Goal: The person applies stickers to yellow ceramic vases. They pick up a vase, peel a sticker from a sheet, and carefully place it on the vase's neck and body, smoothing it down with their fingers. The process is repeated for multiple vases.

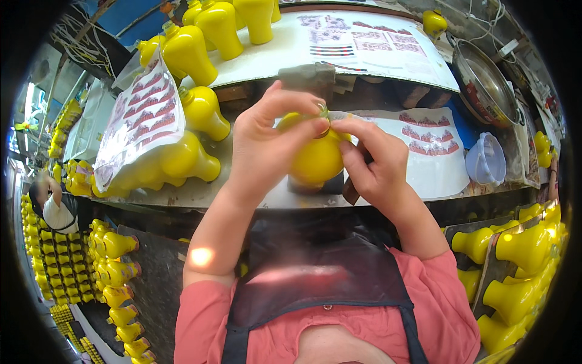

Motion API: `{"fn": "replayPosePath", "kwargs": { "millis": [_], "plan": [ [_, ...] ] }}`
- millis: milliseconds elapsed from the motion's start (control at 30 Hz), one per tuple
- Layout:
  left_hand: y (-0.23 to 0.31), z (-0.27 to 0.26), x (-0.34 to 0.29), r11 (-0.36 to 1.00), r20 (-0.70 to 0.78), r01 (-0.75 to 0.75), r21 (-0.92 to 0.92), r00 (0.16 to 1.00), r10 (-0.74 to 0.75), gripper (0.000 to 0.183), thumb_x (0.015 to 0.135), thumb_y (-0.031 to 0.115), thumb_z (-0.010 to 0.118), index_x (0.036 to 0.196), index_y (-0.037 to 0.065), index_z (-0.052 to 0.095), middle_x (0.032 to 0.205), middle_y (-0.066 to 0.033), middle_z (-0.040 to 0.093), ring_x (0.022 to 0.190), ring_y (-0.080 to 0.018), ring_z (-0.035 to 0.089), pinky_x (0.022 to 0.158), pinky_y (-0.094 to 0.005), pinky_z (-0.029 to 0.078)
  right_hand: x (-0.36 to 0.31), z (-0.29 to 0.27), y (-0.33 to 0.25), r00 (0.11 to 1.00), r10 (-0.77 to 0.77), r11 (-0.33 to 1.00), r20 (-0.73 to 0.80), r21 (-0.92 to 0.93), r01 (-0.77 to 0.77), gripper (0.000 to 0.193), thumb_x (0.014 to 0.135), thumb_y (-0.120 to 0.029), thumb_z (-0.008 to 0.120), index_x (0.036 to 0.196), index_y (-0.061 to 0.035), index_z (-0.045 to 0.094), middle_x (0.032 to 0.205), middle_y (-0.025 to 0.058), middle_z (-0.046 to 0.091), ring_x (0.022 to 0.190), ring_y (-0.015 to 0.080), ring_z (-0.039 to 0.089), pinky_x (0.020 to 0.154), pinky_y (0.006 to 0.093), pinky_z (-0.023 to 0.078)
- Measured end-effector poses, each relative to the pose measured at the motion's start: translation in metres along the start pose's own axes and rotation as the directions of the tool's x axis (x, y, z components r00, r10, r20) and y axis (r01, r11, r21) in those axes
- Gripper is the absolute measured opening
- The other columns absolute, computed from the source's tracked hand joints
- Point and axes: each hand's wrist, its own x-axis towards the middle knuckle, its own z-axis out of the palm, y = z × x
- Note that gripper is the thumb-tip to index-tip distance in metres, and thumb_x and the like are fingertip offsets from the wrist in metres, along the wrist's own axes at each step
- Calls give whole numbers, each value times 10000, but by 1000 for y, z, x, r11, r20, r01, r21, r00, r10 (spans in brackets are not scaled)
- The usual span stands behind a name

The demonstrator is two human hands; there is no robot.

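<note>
A glossy yellow bottle (316, 161) stands on the bench in front of me, its mouth toward me. My left hand (267, 130) closes its thumb and index finger round the bottle's neck. My right hand (377, 161) is bent at the bottle's right side, index fingertip by the neck and thumb near the shoulder. Tucked under the right fingers is a dark brown flat piece (351, 191), partly hidden. Whether a thin decal lies between the fingertips is too small to tell. To the right lies a white sheet of reddish printed decals (430, 158).
Yellow bottles (203, 112) stand and lie at the left, beside a raised decal sheet (142, 109). A white board (388, 64) with more decals spans the back. At right are a lilac bucket (485, 159) and a metal pan (485, 79). Racked bottles (521, 249) flank me; another person (59, 209) is far left.
</note>
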Motion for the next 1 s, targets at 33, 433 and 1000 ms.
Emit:
{"fn": "replayPosePath", "kwargs": {
  "millis": [33,433,1000],
  "plan": [
    [0,3,0,1000,-3,-19,-20,1000,19,127,891,19,780,961,38,676,1074,-90,742,1038,-151,686,1132,-352,426,-3,-1,-2,999,-34,999,-15,-37,34,312,836,-3,684,1140,-69,713,854,132,722,609,273,665,563,377,527],
    [1,3,-3,973,-101,178,-147,976,-194,157,842,17,786,969,-4,697,972,-33,712,948,-110,644,878,-269,523,1,5,-1,972,-226,951,60,-201,233,397,801,-58,715,1188,-139,684,652,52,563,540,248,591,494,406,482],
    [-3,11,0,958,-123,178,-225,970,-209,141,858,21,783,962,-3,691,1004,-30,701,998,-95,629,899,-273,529,7,9,2,973,-231,951,25,-205,231,348,824,-24,702,1162,-108,714,713,89,653,577,276,640,527,411,510]
  ]
}}
